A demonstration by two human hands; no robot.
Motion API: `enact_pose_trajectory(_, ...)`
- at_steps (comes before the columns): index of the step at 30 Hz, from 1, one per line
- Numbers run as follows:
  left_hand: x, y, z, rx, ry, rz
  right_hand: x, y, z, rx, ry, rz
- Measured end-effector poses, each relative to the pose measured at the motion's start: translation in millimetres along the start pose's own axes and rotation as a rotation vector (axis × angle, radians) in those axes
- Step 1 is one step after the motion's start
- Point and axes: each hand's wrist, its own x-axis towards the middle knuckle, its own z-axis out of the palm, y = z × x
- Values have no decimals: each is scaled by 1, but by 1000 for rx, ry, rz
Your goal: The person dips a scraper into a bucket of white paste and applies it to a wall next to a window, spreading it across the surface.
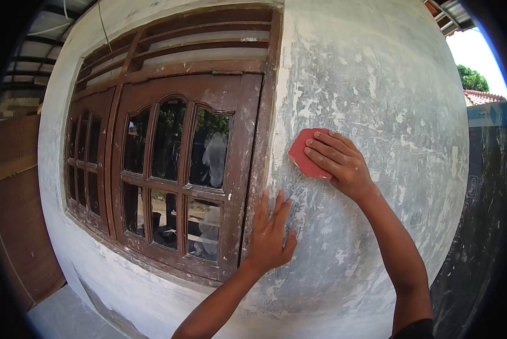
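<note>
A reddish sheet of sandpaper (303,153) with ragged edges lies against the patchy grey-white wall (372,101). My right hand (341,160) presses it flat there, fingers together over its right part and pointing left. Lower and to the left, my left hand (271,234) rests on the wall beside the window frame (259,147), its fingers spread and pointing up. Nothing is in the left hand. The wall around both hands shows flaking, scraped paint.
A brown wooden window (174,164) with glass panes and slats above fills the left side. Farther left stands a brown panel (22,209) above a grey floor (72,316). A dark, paint-spotted panel (479,209) is at the right.
</note>
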Motion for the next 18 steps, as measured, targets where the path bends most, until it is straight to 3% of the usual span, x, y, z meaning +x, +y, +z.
enact_pose_trajectory(10, 4, -13, 13, -21, -8, 50, 6, 16, 23, -187, -37, -105)
enact_pose_trajectory(18, 2, -11, 14, -34, -3, 25, 10, 9, 35, -46, -6, -94)
